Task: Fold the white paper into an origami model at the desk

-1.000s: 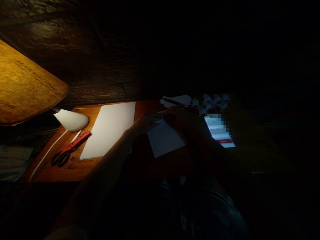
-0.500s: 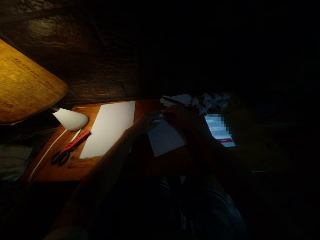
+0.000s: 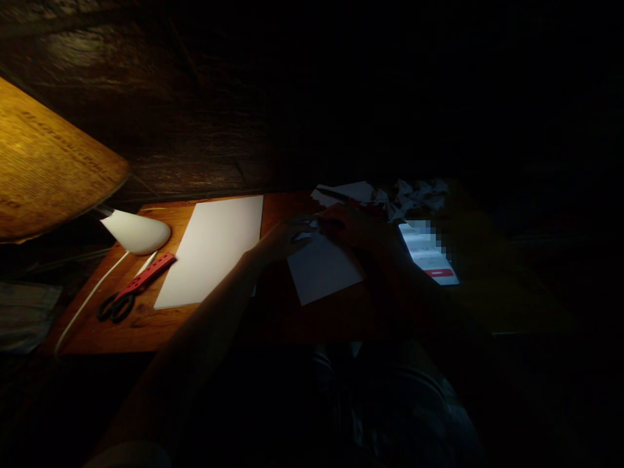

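Note:
Both my hands are over a small sheet of white paper (image 3: 322, 268) on a wooden desk (image 3: 97, 331). My left hand (image 3: 285, 239) pinches the paper's upper edge between its fingers. My right hand (image 3: 355, 229), deep in shadow, lies on the paper's upper right part and seems to grip it. The paper's top corner is hidden under my fingers. To the left lies a large white sheet (image 3: 209, 250), well apart from my left hand.
Black-handled scissors (image 3: 114, 307) and a red ruler (image 3: 146, 274) lie at the desk's left. A white lamp head (image 3: 136, 233) and its cable (image 3: 88, 299) are there too. A lit phone (image 3: 429, 257) and crumpled paper (image 3: 409, 198) are on the right and at the back.
My hands and the paper stay nearly in place, with my left fingers closing a little at the paper's edge. The whole view has shifted slightly.

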Demonstrator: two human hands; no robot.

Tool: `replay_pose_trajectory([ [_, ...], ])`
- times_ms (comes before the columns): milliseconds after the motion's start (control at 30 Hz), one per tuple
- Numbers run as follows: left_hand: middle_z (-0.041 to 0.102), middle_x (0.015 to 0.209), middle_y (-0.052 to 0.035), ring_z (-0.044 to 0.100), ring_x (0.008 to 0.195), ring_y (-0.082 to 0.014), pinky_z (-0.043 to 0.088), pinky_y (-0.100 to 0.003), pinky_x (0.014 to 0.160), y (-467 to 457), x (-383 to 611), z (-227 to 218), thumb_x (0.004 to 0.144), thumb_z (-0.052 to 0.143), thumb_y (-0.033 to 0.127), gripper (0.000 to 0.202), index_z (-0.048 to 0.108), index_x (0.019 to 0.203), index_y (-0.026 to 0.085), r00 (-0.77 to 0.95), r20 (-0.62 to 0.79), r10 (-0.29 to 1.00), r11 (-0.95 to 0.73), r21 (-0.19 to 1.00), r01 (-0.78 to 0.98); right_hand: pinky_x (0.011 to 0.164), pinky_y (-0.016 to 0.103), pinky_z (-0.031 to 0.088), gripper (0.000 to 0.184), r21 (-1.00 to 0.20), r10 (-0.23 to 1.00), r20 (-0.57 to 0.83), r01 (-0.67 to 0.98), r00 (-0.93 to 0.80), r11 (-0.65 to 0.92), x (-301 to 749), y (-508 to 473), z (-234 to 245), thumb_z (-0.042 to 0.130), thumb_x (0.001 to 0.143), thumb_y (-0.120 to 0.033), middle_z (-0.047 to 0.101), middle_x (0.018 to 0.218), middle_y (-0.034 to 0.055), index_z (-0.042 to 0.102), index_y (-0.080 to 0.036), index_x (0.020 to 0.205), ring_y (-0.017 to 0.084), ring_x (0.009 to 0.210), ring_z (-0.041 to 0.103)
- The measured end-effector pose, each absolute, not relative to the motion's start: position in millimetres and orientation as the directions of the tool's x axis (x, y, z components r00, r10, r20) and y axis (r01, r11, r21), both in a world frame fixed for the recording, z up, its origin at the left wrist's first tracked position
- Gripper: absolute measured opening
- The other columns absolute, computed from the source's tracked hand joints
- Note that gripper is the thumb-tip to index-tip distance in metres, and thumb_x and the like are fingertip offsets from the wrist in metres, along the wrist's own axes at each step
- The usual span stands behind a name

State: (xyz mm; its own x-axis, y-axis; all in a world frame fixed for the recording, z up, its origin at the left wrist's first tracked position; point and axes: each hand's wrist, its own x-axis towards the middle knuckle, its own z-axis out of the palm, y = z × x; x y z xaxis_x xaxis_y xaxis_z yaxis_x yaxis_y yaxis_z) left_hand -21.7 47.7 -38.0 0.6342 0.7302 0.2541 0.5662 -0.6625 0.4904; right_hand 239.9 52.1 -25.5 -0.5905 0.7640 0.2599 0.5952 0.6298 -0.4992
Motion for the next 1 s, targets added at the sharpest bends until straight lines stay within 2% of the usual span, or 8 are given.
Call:
replay_pose_trajectory([
  [267, 0.071, 0.147, -0.0097, 0.066, 0.137, -0.0282, 0.054, -0.051, 0.119, 50.5, -21.7, -41.7, 0.093, 0.071, 0.026, 0.032, 0.081, 0.123, 0.028, 0.627, 0.252, 0.738, -0.662, 0.454, 0.596, 0.112, 0.044, 0.051, 0.036, -0.518, 0.773, 0.263, 0.591, -0.577, 0.618, 239.7, 52.6, -27.3, 0.067, 0.099, -0.019, 0.074, 0.14, 0.0129, 0.076, -0.02, 0.134, 0.026, 0.128, 0.068],
  [600, 0.072, 0.147, -0.009, 0.067, 0.137, -0.0279, 0.054, -0.053, 0.119, 53.7, -23.5, -40.8, 0.093, 0.071, 0.027, 0.033, 0.081, 0.124, 0.03, 0.647, 0.25, 0.721, -0.677, 0.451, 0.581, 0.114, 0.046, 0.051, 0.031, -0.49, 0.773, 0.25, 0.612, -0.584, 0.621, 241.0, 54.0, -26.6, 0.068, 0.1, -0.022, 0.074, 0.14, 0.0113, 0.078, -0.024, 0.129, 0.027, 0.128, 0.068],
  [767, 0.073, 0.145, -0.0097, 0.068, 0.136, -0.0287, 0.054, -0.053, 0.117, 54.9, -24.7, -42.4, 0.093, 0.071, 0.026, 0.033, 0.081, 0.124, 0.029, 0.647, 0.265, 0.715, -0.686, 0.447, 0.574, 0.114, 0.043, 0.051, 0.031, -0.5, 0.768, 0.255, 0.6, -0.588, 0.625, 240.6, 55.1, -28.9, 0.067, 0.099, -0.02, 0.074, 0.139, 0.0125, 0.078, -0.021, 0.128, 0.025, 0.128, 0.068],
  [1000, 0.071, 0.147, -0.008, 0.065, 0.138, -0.0292, 0.049, -0.054, 0.12, 52.9, -24.7, -40.1, 0.094, 0.07, 0.029, 0.033, 0.079, 0.126, 0.031, 0.65, 0.242, 0.72, -0.685, 0.399, 0.61, 0.114, 0.048, 0.05, 0.034, -0.515, 0.778, 0.243, 0.603, -0.579, 0.609, 241.0, 51.7, -25.0, 0.068, 0.097, -0.019, 0.073, 0.141, 0.0121, 0.077, -0.023, 0.13, 0.028, 0.129, 0.067],
])
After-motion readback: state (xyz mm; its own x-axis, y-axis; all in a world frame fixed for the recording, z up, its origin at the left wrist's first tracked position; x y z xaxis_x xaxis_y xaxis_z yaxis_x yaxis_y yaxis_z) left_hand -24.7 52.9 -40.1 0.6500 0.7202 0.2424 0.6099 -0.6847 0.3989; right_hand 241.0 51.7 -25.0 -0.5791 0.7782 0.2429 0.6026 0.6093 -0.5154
